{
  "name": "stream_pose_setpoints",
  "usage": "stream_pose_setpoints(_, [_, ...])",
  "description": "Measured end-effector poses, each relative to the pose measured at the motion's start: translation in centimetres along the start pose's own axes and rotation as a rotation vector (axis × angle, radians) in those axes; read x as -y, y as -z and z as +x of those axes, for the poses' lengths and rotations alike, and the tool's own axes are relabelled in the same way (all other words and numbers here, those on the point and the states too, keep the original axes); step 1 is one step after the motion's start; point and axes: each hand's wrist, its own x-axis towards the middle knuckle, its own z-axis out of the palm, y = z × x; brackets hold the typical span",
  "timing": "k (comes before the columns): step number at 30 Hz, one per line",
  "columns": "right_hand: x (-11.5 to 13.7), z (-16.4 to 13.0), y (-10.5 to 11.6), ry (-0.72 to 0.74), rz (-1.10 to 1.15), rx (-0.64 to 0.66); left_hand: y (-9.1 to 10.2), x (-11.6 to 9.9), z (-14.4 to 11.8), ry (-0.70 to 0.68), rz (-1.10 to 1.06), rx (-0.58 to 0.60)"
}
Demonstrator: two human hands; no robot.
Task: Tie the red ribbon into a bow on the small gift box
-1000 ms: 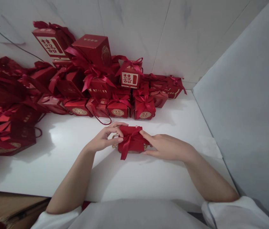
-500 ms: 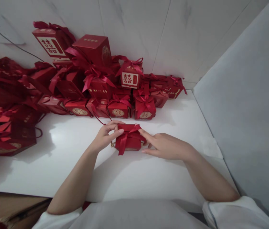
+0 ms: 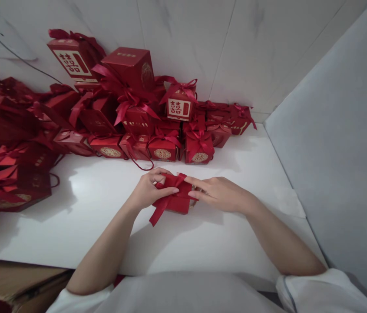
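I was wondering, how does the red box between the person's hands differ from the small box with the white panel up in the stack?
The held box has the left hand and right hand on it; the panelled box sits in the stack, untouched. The held box shows mostly plain red, while the panelled box turns its white panel to the camera. Both are red with red ribbon.

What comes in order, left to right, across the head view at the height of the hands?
Box pile → left hand → held box → right hand → side panel.
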Motion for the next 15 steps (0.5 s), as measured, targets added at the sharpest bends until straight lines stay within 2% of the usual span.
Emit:
stream_pose_setpoints(9, [-0.6,0.8,-0.5,-0.037,0.075,0.058,0.6,0.1,0.0,0.021,-0.053,0.101])
stream_pose_setpoints(12, [-0.3,0.7,-0.4,-0.008,0.119,0.046,1.3,0.1,0.0,-0.023,-0.059,0.143])
stream_pose_setpoints(15, [-0.2,0.6,-0.3,0.004,0.117,0.024,2.2,0.2,0.0,-0.027,-0.112,0.135])
